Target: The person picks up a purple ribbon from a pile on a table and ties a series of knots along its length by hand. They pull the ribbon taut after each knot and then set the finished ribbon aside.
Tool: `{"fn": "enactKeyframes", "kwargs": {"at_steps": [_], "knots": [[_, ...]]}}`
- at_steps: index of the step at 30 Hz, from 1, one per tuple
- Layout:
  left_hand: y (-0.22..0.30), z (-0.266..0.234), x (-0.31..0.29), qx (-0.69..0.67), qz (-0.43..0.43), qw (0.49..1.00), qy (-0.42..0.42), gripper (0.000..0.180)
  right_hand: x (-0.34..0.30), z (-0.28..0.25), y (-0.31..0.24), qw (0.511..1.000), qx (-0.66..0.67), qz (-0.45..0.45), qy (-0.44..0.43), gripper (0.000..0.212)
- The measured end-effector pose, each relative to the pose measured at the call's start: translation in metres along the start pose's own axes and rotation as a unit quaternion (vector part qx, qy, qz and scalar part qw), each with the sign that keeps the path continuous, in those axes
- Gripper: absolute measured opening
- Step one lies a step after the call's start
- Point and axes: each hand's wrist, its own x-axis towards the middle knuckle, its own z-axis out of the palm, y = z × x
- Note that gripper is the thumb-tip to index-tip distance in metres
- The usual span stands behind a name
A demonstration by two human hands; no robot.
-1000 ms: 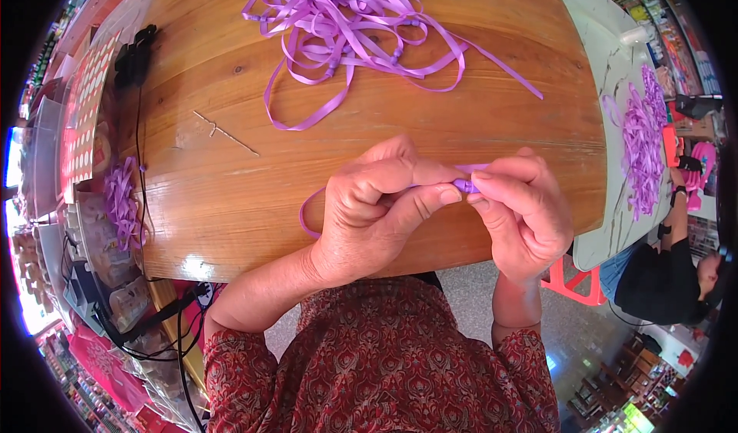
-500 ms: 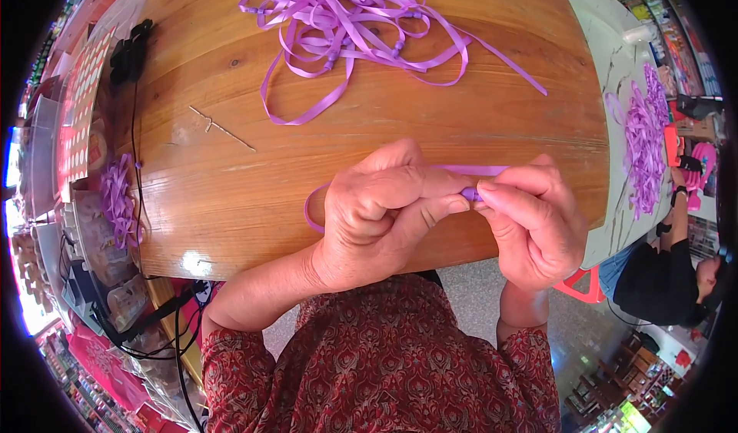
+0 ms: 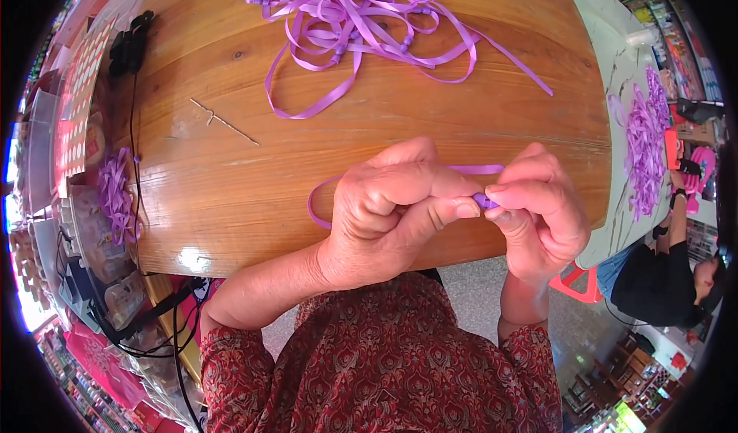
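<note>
Wooden bench (image 3: 461, 133) with rounded edge, tangled heap of purple ribbon (image 3: 361, 10) at far side, thin metal wire needle (image 3: 224, 122) left of middle, black cable (image 3: 132, 102) along left edge

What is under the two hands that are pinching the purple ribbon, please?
Under the left hand and right hand lies the wooden table. A loop of purple ribbon shows beside the left hand; the rest of that ribbon is hidden by the fingers.

Bare wooden table (image 3: 430, 126) between hands and ribbon heap (image 3: 361, 10)
</note>
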Motion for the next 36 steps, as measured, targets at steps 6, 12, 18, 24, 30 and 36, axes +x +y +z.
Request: {"fn": "enactKeyframes", "kwargs": {"at_steps": [6,12,18,24,30,36], "knots": [[0.008,0.0,0.001,0.057,0.023,0.998,0.002,0.009,0.002,-0.001,-0.011,0.993,-0.103,-0.052,-0.002,0.016],[0.003,0.002,0.001,0.091,0.07,0.993,-0.015,0.012,0.002,-0.008,-0.012,0.99,-0.12,-0.062,-0.032,0.018],[0.008,0.001,-0.004,0.127,0.084,0.988,-0.032,0.016,0.006,-0.015,-0.022,0.986,-0.136,-0.051,-0.082,0.017],[0.008,-0.004,-0.003,0.125,0.082,0.987,-0.054,0.014,0.016,-0.022,-0.025,0.97,-0.155,-0.077,-0.171,0.023],[0.003,0.001,0.003,0.08,0.031,0.995,-0.057,0.009,0.013,-0.025,-0.009,0.982,-0.09,-0.051,-0.158,0.022],[-0.002,0.005,-0.001,-0.042,-0.057,0.997,-0.01,0.007,0.011,-0.02,0.002,0.995,-0.032,-0.055,-0.074,0.025]]}}
